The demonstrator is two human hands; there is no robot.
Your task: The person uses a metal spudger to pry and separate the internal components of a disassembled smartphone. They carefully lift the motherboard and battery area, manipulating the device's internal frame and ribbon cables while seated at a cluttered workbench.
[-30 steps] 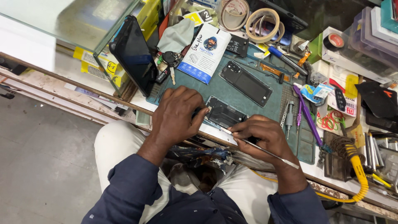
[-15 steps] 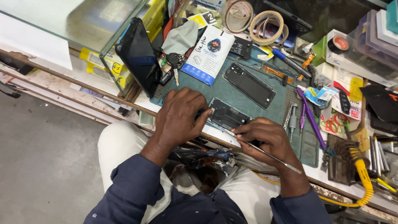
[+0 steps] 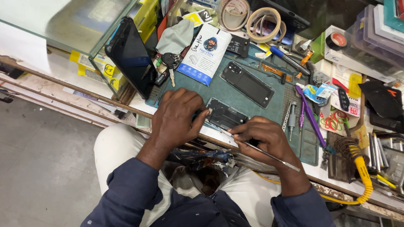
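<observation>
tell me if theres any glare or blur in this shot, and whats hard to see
Head view: sharp, evenly lit overall; pale glare washes the glass counter top; the opened phone is partly hidden under the left hand and right hand; soft shadow under the bench edge.

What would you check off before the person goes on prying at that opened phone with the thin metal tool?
1. Left hand steadying the opened phone: ok.
2. Right hand gripping the thin metal tool: ok.
3. Tool tip at the phone's near edge: ok.
4. Phone lying flat on the green mat: ok.
5. Phone clear of the spare back cover: ok.
6. How deep the tip sits: cannot tell.
</observation>
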